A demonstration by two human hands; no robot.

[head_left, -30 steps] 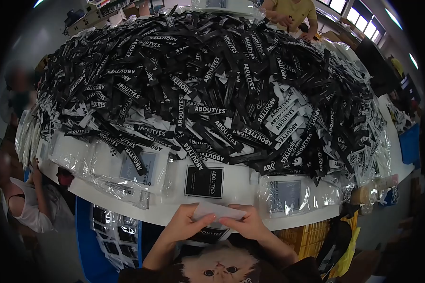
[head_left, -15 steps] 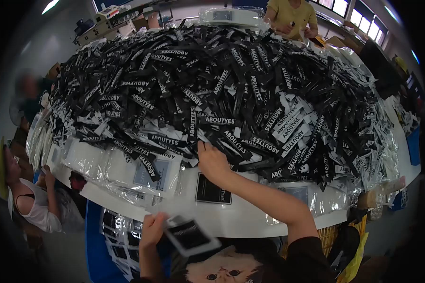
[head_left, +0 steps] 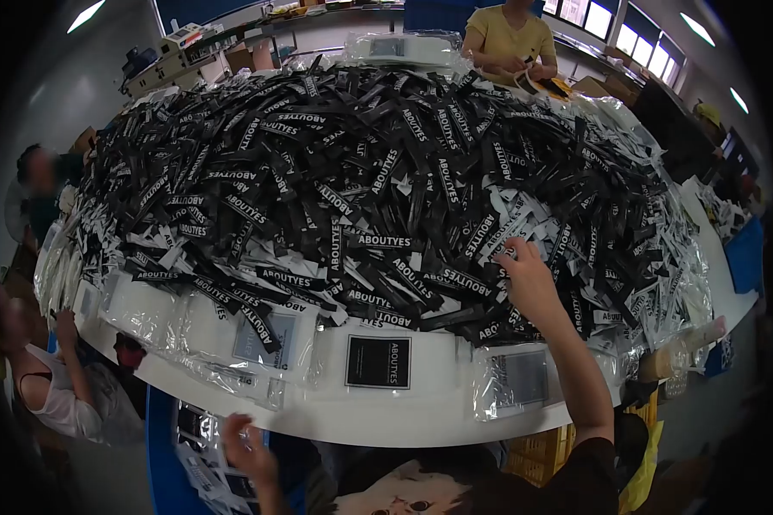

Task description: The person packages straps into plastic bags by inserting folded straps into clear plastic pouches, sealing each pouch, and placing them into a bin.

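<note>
My right hand [head_left: 528,279] reaches over a heap of black and white strips [head_left: 386,172] printed ABOUTYES, fingers curved and apart near some white strips [head_left: 524,219]. I see nothing gripped in it. My left hand [head_left: 251,451], somewhat blurred, is over the blue bin [head_left: 161,455] below the table edge, fingers spread and holding nothing. Inside that bin lie several clear-and-black packages [head_left: 199,429]. A flat pouch with a black ABOUTYES panel [head_left: 378,362] lies on the white table [head_left: 352,425] in front of me.
Stacks of clear plastic bags [head_left: 266,343] lie left of the pouch, and another stack [head_left: 515,382] to its right. A yellow crate [head_left: 537,455] stands under the right table edge. One person in yellow [head_left: 511,43] works across the heap; others are at the left.
The pouch with a black panel has left my left hand, which moved left and down over the bin and opened. My right hand moved right across the heap. The view shifted slightly.
</note>
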